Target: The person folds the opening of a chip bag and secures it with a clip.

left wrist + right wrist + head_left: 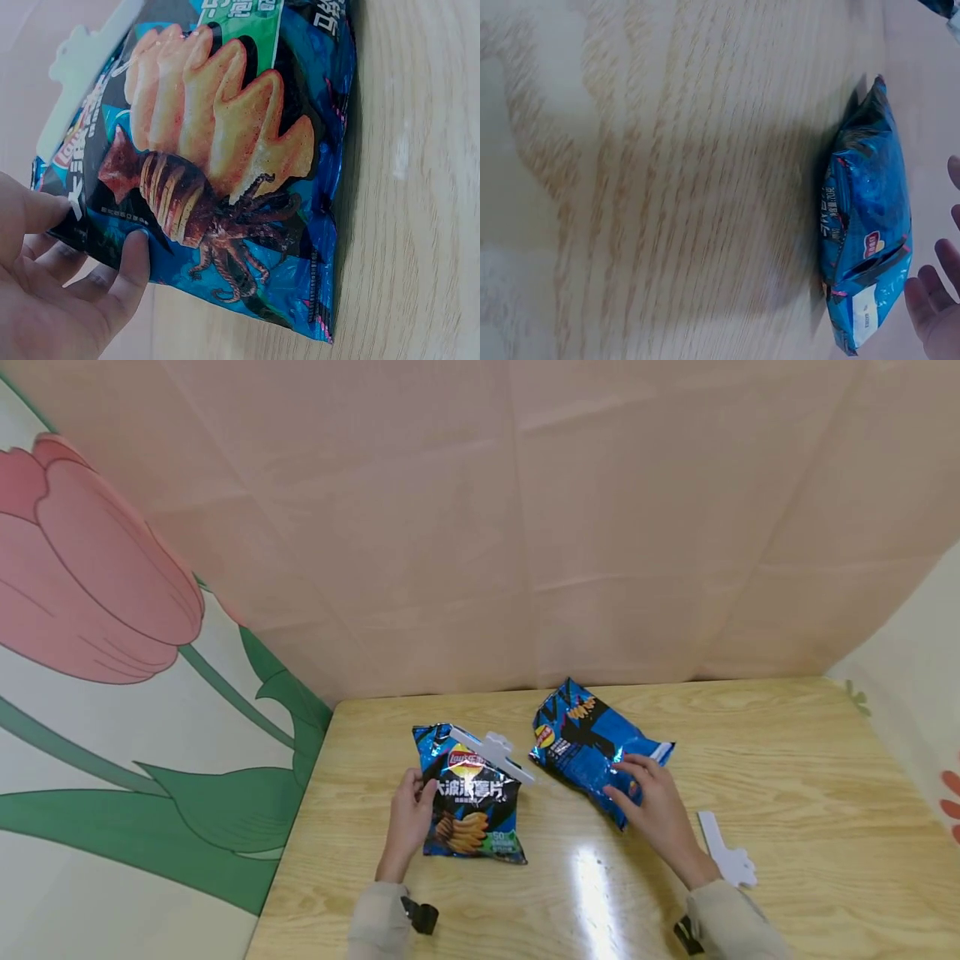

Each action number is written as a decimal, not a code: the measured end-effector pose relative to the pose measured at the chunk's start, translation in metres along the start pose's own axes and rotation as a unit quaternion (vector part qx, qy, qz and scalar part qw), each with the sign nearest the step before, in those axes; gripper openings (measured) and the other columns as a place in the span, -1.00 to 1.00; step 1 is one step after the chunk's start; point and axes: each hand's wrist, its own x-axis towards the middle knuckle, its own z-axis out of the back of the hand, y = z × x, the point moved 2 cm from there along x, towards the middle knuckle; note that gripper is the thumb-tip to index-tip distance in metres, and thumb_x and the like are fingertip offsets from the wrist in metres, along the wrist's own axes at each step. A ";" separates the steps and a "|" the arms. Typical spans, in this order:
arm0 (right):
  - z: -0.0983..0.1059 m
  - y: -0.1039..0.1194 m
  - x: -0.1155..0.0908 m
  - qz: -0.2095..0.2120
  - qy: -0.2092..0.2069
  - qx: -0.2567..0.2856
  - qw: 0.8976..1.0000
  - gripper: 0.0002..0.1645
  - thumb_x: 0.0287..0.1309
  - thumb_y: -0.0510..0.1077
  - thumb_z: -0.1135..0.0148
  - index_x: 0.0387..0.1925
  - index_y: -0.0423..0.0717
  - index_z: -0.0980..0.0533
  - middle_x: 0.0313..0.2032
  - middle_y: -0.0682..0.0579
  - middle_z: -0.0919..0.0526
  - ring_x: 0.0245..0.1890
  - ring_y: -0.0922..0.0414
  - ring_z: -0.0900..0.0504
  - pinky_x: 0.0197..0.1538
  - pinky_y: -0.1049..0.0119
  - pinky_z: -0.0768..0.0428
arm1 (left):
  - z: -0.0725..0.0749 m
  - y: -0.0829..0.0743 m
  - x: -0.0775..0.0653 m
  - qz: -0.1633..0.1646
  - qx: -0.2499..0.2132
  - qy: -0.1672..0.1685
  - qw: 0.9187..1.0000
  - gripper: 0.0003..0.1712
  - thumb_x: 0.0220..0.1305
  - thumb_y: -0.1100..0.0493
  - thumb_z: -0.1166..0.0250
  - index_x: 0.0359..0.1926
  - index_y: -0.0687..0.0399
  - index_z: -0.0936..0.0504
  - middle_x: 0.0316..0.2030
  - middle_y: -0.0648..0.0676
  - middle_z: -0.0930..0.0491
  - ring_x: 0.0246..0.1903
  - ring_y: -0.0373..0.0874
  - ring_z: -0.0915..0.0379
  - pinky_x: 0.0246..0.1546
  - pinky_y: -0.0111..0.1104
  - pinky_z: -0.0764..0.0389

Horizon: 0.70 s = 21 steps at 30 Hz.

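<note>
My left hand [411,814] grips the left edge of a blue and black bag of potato chips [468,814], which lies front up with a squid and ridged chips printed on it. A white bag clip [491,752] sits slantwise across its upper right part. To the right lies a second blue bag of chips [592,743], turned at an angle. Over its lower right end is my right hand [652,793], fingers spread and loosely bent; the right wrist view shows its fingertips beside the bag's end with the white label [865,315].
Another white bag clip [726,852] lies on the wooden table [825,777], right of my right forearm. Behind the table's far edge hangs a pinkish cloth [525,527]. A wall with a painted tulip [112,560] borders the left side.
</note>
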 end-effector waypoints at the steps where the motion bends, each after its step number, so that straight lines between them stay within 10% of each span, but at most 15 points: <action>1: -0.001 0.000 0.000 0.003 -0.003 -0.001 1.000 -0.54 0.00 -0.25 -0.50 -0.04 -0.34 -0.60 0.12 -0.34 -0.51 -0.07 -0.16 -0.48 0.07 -0.20 -0.42 | 0.001 0.001 0.002 0.000 -0.001 -0.002 1.000 -0.81 0.49 0.24 -0.08 -0.02 0.29 -0.45 -0.21 0.27 -0.66 -0.42 -0.14 -0.47 -0.45 -0.40 -0.57; 21: -0.011 -0.009 0.009 0.019 0.012 -0.044 0.999 -0.23 -0.17 -0.13 -0.62 0.11 -0.32 -0.52 0.28 -0.42 -0.35 0.28 -0.39 -0.28 0.25 -0.37 -0.24 | 0.023 0.017 0.034 0.015 0.000 -0.045 0.999 -0.74 0.51 0.23 -0.06 0.05 0.33 -0.50 -0.27 0.29 -0.65 -0.44 -0.12 -0.43 -0.45 -0.40 -0.44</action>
